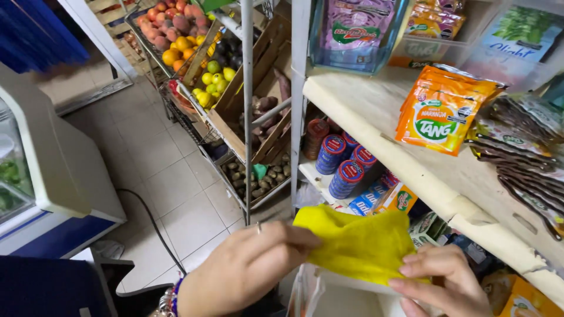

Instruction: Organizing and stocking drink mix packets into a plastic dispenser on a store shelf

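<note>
Yellow cloth, soft, crumpled, bright lemon colour, bunched into loose folds, held low centre in front of the shelves. Left hand closed on its left edge, fingers pinching the fabric, ring on one finger, beaded bracelets at the wrist. Right hand pinches the lower right edge, thumb and fingers closed on the cloth.

Cloth covers part of a white carton or tray beneath it; what that is, cannot tell. Right hand cut off by the bottom edge. Items under the lower shelf mostly hidden behind cloth and hands.

Pale wooden shelf runs diagonally at right. On it: stack of orange drink-powder sachets with green-and-white round logo; dark brown narrow sachets fanned at far right, partly cut off. Above: purple pouch in a clear blue box, orange snack packs. Below the shelf: round tins with blue-and-red lids stacked on their sides, blue and orange small boxes beside them.

Left of the shelves: metal rack with wooden crates of fruit, peaches, oranges, limes, dark roots lower down. White-and-blue freezer chest at far left, tiled floor, black cable across it.
</note>
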